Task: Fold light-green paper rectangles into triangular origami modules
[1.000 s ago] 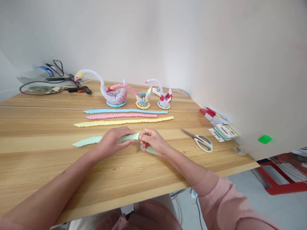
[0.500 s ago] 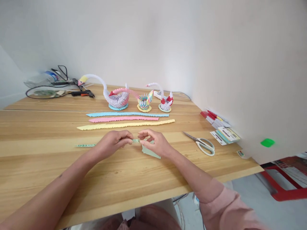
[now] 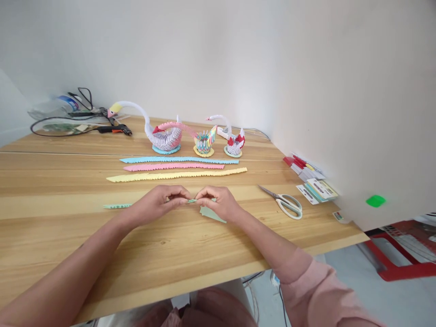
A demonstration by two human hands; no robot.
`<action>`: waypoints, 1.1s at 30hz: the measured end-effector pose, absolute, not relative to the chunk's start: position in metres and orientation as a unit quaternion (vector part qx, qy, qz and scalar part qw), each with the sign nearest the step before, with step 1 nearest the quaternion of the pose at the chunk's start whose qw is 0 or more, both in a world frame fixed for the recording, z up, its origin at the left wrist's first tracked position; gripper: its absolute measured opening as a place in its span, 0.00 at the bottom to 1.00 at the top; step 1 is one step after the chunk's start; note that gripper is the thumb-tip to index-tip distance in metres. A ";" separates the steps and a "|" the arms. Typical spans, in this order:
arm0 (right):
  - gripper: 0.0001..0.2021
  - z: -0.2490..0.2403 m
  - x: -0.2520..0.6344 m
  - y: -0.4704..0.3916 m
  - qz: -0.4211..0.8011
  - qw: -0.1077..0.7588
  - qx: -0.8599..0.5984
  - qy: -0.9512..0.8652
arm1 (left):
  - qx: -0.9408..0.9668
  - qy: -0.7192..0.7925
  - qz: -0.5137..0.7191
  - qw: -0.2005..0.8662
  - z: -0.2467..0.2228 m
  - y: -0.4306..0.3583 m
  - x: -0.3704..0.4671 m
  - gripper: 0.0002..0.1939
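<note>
My left hand (image 3: 166, 200) and my right hand (image 3: 214, 200) meet above the wooden table, thumbs and fingertips pinching the two ends of a small folded green paper piece (image 3: 191, 201). Most of that piece is covered by my fingers. Under my right hand lies a flat light green paper sheet (image 3: 213, 215), partly hidden by it. A pleated green paper strip (image 3: 116, 206) sticks out to the left behind my left wrist; whether it joins the held piece I cannot tell.
Blue (image 3: 180, 160), pink (image 3: 173, 167) and yellow (image 3: 177, 175) pleated strips lie beyond my hands. Behind them stand three paper swans, the largest swan (image 3: 166, 140) at left. Scissors (image 3: 289, 206) and paper packs (image 3: 316, 190) are to the right; a glue gun (image 3: 116, 130) lies back left.
My right fingers have closed in on the green paper piece, and the gap between my hands is slightly narrower. The whole view has shifted a little.
</note>
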State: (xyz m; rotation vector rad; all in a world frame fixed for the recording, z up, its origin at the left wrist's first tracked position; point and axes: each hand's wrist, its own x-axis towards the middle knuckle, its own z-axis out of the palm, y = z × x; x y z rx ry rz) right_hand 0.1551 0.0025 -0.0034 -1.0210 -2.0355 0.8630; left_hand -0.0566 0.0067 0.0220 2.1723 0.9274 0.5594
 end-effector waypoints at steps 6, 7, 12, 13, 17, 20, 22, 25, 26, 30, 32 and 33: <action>0.06 -0.003 0.156 0.005 0.176 0.362 -0.329 -0.854 | 0.827 0.362 0.231 0.363 0.017 0.008 -0.057 0.13; 0.06 -0.004 0.156 0.005 0.157 0.363 -0.313 -0.864 | 0.827 0.362 0.231 0.362 0.016 0.008 -0.056 0.13; 0.09 -0.006 0.158 0.008 0.111 0.351 -0.282 -0.886 | 0.839 0.352 0.219 0.353 0.017 0.008 -0.054 0.13; 0.09 -0.007 0.159 0.009 0.113 0.347 -0.281 -0.888 | 0.840 0.352 0.219 0.351 0.017 0.009 -0.054 0.13; 0.07 -0.008 0.166 0.011 0.133 0.316 -0.300 -0.890 | 0.836 0.364 0.225 0.342 0.017 0.009 -0.057 0.13; 0.07 -0.006 0.168 0.010 0.167 0.312 -0.338 -0.872 | 0.834 0.372 0.230 0.337 0.018 0.008 -0.058 0.13; 0.07 -0.005 0.168 0.009 0.210 0.319 -0.357 -0.852 | 0.834 0.372 0.229 0.337 0.018 0.008 -0.058 0.12; 0.06 -0.004 0.165 0.008 0.298 0.331 -0.381 -0.810 | 0.833 0.372 0.232 0.337 0.017 0.008 -0.057 0.12; 0.07 -0.004 0.164 0.008 0.325 0.334 -0.389 -0.795 | 0.834 0.372 0.232 0.336 0.017 0.009 -0.057 0.12; 0.08 -0.006 0.162 0.009 0.390 0.333 -0.400 -0.760 | 0.839 0.366 0.228 0.331 0.017 0.009 -0.059 0.13; 0.08 -0.006 0.162 0.010 0.402 0.328 -0.397 -0.757 | 0.842 0.365 0.226 0.328 0.017 0.010 -0.060 0.14; 0.09 -0.006 0.164 0.011 0.406 0.326 -0.398 -0.755 | 0.842 0.367 0.226 0.325 0.017 0.010 -0.060 0.14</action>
